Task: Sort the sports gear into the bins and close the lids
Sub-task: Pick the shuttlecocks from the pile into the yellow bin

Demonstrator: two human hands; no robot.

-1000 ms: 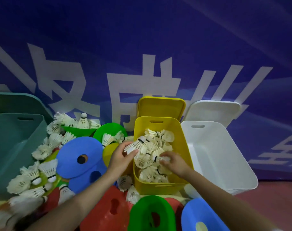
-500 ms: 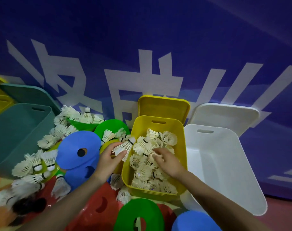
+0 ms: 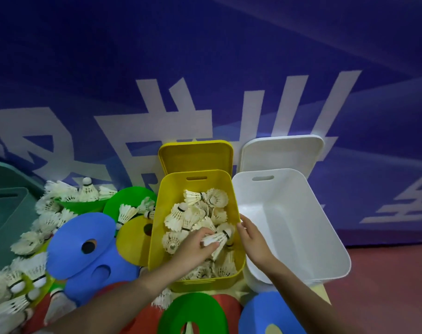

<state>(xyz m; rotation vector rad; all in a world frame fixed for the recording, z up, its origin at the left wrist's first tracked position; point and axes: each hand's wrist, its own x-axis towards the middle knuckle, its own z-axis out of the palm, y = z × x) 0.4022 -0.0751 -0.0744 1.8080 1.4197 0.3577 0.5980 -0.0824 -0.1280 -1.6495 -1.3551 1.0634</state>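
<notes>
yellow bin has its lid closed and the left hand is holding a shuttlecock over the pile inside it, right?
Not quite. In the head view the yellow bin is open: its lid stands propped behind it against the wall. The rest holds: the left hand grips a shuttlecock over the pile inside.

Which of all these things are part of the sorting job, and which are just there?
Part of the job:
- left hand holding a shuttlecock
- right hand at the yellow bin
- white bin
- loose shuttlecocks
- blue disc

Just there:
- blue banner
- red floor
</notes>
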